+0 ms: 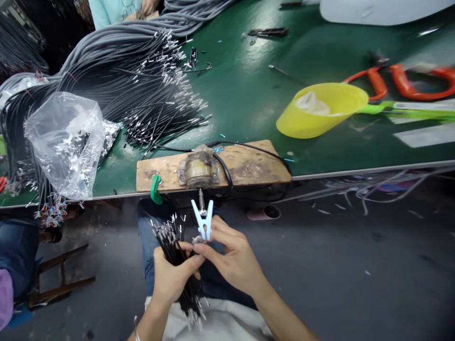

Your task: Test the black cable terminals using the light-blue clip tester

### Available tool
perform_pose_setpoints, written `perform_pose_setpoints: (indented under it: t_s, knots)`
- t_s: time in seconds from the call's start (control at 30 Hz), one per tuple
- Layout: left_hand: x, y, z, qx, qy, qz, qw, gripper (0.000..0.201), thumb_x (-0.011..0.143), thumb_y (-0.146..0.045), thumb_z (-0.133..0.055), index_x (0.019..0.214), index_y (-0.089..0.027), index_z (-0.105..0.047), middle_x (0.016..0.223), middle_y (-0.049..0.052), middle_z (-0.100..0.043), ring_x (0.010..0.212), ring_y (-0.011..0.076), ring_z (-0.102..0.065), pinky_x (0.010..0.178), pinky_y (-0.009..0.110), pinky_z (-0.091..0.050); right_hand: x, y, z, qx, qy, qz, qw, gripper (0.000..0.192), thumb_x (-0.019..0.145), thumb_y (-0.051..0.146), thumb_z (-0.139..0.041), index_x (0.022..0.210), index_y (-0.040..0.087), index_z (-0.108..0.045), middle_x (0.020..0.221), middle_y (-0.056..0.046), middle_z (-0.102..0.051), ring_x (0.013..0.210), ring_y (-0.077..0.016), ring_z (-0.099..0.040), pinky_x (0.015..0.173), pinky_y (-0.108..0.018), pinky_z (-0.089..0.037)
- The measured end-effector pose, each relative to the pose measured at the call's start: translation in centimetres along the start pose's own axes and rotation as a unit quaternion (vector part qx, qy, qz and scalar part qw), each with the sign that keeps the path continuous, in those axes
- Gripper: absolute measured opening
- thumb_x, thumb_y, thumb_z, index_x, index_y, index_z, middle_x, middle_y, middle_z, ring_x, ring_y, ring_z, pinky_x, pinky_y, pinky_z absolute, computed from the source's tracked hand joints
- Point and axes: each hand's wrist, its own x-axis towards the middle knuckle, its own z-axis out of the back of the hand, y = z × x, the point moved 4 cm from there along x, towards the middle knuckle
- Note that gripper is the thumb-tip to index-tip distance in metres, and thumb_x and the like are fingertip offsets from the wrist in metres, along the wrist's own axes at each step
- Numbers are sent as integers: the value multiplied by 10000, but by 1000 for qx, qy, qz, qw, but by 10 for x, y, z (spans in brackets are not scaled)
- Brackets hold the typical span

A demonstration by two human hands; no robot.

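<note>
My left hand (pixel 172 277) is wrapped around a bundle of thin black wires (pixel 174 237) with metal-tipped ends, held upright over my lap. My right hand (pixel 231 255) pinches a light blue plastic clip (pixel 203 220) at its jaw end, next to my left thumb. The clip's two handles point up, right below a small metal pin (pixel 201 201) that sticks out from a device (pixel 197 170) mounted on a wooden board (pixel 249 166). The board lies on the near edge of the green table (pixel 241 94).
A large heap of grey cables with black metal-tipped wires (pixel 142 90) covers the table's left. A clear plastic bag (pixel 67 142) lies at the left edge. A yellow scoop (pixel 320 111) and orange-handled tools (pixel 401 83) sit right. Another person (pixel 117 9) is at the far side; a wooden stool (pixel 57 279) stands left.
</note>
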Motion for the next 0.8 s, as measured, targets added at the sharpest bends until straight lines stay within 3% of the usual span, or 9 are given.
perform_pose_setpoints:
  t_s: [0.2, 0.3, 0.4, 0.6, 0.7, 0.8]
  knots:
    - [0, 2, -2, -44, 20, 1, 999, 315, 664, -446, -669, 699, -142, -596, 438, 5, -571, 413, 132, -527, 469, 262, -438, -11, -3, 4, 20, -142, 15, 990, 261, 785, 151, -554, 538, 193, -480, 542, 18, -410, 557, -140, -404, 513, -269, -330]
    - [0, 2, -3, -49, 22, 2, 999, 324, 670, -460, -661, 672, -146, -581, 387, -30, -495, 350, 88, -432, 399, 229, -365, -13, -12, 0, 93, -97, -29, 991, 224, 811, 189, -533, 589, 188, -564, 617, -13, -506, 608, -153, -476, 553, -276, -366]
    - [1, 1, -5, -49, 20, 4, 999, 332, 617, -446, -707, 629, -139, -580, 370, -54, -440, 322, 59, -364, 353, 206, -300, -18, -24, -7, 200, -54, -91, 974, 231, 826, 288, -526, 654, 190, -646, 694, -41, -566, 661, -174, -524, 602, -299, -396]
    - [0, -2, -11, -58, 32, 7, 998, 373, 585, -487, -722, 588, -152, -558, 334, -71, -392, 280, 51, -342, 310, 196, -286, -19, -33, -16, 324, -120, -169, 923, 278, 708, 384, -633, 500, 200, -660, 574, -26, -522, 584, -165, -458, 550, -303, -361]
    - [-2, -1, -13, -58, 65, 11, 996, 420, 618, -541, -678, 567, -138, -573, 324, -60, -371, 279, 47, -333, 316, 199, -279, -15, -32, -18, 374, -89, -214, 898, 297, 633, 406, -685, 436, 190, -631, 524, -8, -463, 521, -142, -412, 484, -282, -330]
    - [-2, 0, -12, -53, 75, 18, 996, 435, 645, -550, -654, 571, -126, -594, 332, -57, -360, 270, 45, -322, 298, 196, -269, -13, -30, -11, 374, -66, -220, 899, 279, 662, 416, -668, 512, 181, -659, 549, -6, -479, 506, -126, -401, 460, -262, -326]
